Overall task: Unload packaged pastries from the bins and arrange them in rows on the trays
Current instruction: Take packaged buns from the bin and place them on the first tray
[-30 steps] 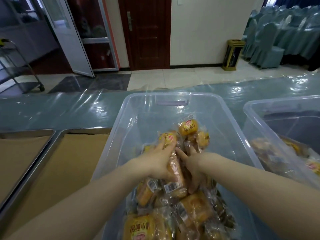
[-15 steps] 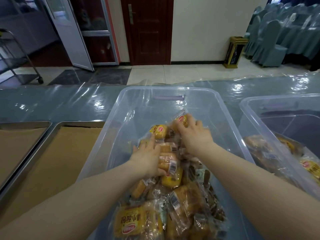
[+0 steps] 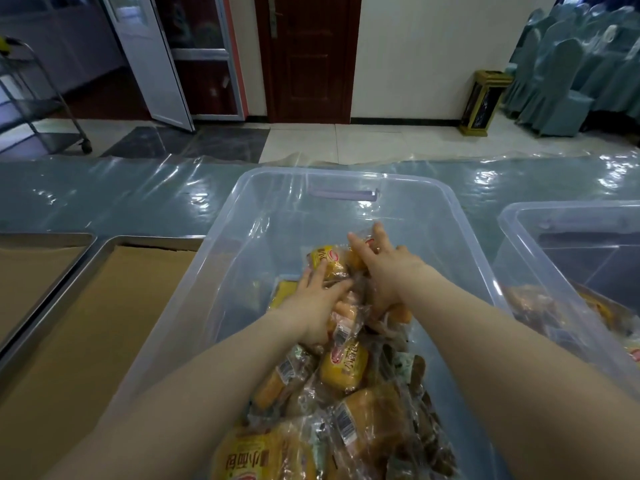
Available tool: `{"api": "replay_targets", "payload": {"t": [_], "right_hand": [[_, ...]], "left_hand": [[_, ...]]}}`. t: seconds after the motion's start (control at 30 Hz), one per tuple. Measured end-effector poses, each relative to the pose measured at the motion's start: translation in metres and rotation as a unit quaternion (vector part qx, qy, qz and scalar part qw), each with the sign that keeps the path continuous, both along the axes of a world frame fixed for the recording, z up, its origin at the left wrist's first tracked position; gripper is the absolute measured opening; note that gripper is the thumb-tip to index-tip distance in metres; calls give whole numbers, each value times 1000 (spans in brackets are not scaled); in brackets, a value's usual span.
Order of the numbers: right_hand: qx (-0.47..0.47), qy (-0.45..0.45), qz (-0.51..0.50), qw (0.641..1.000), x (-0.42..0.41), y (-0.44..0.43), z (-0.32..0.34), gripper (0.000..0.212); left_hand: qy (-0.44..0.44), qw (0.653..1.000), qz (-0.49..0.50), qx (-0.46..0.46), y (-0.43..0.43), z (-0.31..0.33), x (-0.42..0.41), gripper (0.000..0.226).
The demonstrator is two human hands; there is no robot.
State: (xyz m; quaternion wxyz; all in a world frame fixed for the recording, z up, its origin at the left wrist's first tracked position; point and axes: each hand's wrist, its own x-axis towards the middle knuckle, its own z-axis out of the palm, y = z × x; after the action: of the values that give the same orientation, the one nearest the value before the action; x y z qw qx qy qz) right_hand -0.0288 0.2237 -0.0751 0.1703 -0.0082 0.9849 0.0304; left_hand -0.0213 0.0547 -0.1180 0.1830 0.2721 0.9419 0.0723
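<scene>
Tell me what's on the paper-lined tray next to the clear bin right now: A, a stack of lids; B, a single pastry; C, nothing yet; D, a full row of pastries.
C: the brown paper lining of the tray is bare, while both hands, left and right, are in the clear bin among the packaged pastries.

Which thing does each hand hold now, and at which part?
It cannot be told. Both the left hand and the right hand press on the packaged pastries in the bin; no closed grip shows.
</scene>
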Motion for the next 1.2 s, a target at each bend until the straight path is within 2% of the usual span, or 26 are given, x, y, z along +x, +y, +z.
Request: {"api": "replay_targets", "payload": {"t": [0.1, 0.2, 0.27, 0.37, 0.53, 0.63, 0.73, 0.83, 1.0, 1.07, 1.2], "right_hand": [[-42, 1, -19, 999, -5, 4, -4, 125], [-97, 25, -36, 994, -10, 9, -2, 76], [-106, 46, -37, 993, -10, 8, -2, 51], [-112, 74, -37, 990, -6, 5, 0, 39], [-157, 149, -76, 973, 3, 3, 35, 39], [-228, 198, -92, 949, 14, 0, 64, 32], [-317, 249, -90, 911, 31, -11, 87, 31], [-396, 287, -85, 868, 54, -42, 112, 27], [-559, 326, -77, 758, 90, -117, 146, 27], [-585, 311, -71, 746, 101, -155, 154, 27], [-613, 261, -45, 744, 120, -241, 153, 26]], "left_hand": [[47, 998, -1, 41, 1, -2, 0, 79], [123, 990, -15, 61, 4, 2, 7, 53], [151, 986, -25, 60, 4, 5, 10, 49], [176, 983, -38, 38, 2, 14, 15, 48], [234, 970, -69, 10, -10, 53, 23, 44], [294, 950, -82, 60, -25, 85, 36, 45], [368, 916, -83, 139, -58, 115, 56, 41], [395, 901, -45, 177, -101, 142, 73, 41], [389, 882, 73, 256, -190, 157, 100, 59], [384, 869, 113, 292, -229, 153, 110, 62], [363, 838, 196, 357, -308, 127, 131, 74]]}}
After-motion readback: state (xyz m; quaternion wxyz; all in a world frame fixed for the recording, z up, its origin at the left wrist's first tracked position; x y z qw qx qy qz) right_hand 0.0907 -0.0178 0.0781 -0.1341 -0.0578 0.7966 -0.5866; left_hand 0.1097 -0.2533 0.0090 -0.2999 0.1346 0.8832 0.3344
